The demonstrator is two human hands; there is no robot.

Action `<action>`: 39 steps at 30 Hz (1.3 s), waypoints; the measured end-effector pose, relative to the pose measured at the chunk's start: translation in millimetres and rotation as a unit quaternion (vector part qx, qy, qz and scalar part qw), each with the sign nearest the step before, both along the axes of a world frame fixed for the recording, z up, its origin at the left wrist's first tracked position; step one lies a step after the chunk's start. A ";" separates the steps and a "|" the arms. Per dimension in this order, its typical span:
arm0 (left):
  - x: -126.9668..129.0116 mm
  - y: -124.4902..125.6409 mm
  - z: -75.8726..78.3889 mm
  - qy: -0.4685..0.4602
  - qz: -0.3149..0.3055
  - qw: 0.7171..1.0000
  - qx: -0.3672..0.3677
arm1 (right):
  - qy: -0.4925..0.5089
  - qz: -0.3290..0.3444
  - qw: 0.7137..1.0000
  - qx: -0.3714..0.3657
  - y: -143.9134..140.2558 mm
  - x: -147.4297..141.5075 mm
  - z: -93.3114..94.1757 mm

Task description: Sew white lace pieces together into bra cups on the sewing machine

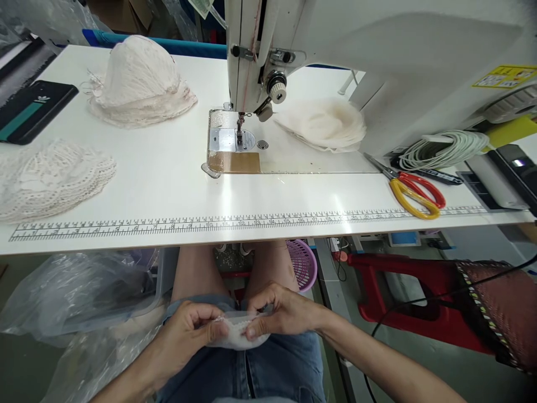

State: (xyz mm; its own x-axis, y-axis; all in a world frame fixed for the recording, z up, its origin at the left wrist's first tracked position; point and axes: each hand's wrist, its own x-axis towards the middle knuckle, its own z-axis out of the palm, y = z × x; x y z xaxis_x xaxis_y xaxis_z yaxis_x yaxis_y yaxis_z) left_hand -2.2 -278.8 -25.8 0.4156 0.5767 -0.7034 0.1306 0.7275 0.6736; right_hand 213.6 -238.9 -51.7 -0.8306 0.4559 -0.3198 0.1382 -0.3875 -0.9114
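Note:
Over my lap, below the table's front edge, both hands pinch a small piece of white lacy fabric (240,336). My left hand (195,330) grips its left end between thumb and fingers. At the right end, my right hand (272,316) is closed on the same piece, thumb on top. The fabric bulges between the two hands, its lower part rounded; some of it is hidden by the fingers. On the table ahead stand a domed stack of white fabric cups (140,78), a flat lace pile (54,179) and a cream stack of fabric pieces (327,123).
A sewing machine (241,84) stands on the white table (168,184), its needle over the metal plate. Scissors (413,193), a coiled cord (444,150) and a dark phone (36,109) lie on the table. Below are a purple basket (304,263), clear plastic bags (84,291) and a red stool (403,296).

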 end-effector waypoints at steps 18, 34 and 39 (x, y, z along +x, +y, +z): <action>-5.3 0.7 0.2 -0.008 -0.041 0.999 0.016 | 0.020 0.004 0.999 -0.032 0.9 -1.7 0.8; -2.3 4.1 6.3 0.032 -0.040 0.999 0.010 | 0.001 0.001 1.000 -0.013 1.7 0.4 4.0; -3.5 3.0 4.9 0.032 -0.035 0.999 0.011 | -0.013 0.014 1.000 0.024 0.2 -0.7 4.5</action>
State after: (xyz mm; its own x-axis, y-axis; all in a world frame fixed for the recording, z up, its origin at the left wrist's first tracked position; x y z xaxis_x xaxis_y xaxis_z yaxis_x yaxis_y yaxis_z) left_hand -5.7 -275.7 -20.9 0.4094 0.5632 -0.7178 0.2233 0.7010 0.6773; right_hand 212.8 -238.7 -47.2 -0.8351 0.4479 -0.3194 0.1722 -0.3386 -0.9250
